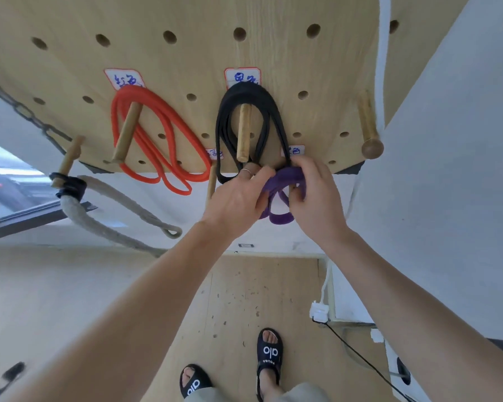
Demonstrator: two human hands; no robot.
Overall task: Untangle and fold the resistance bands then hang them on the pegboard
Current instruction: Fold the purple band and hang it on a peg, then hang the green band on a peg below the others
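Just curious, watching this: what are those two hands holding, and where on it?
The left hand and right hand both grip the folded purple resistance band near its bunched top.

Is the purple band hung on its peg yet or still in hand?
In hand: both hands, left and right, grip the bunched purple band; any peg behind is hidden.

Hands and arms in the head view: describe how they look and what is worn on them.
Both forearms are bare, with no sleeves, gloves or watch showing. The left hand wears a thin silver ring on one finger. The right hand shows no jewellery.
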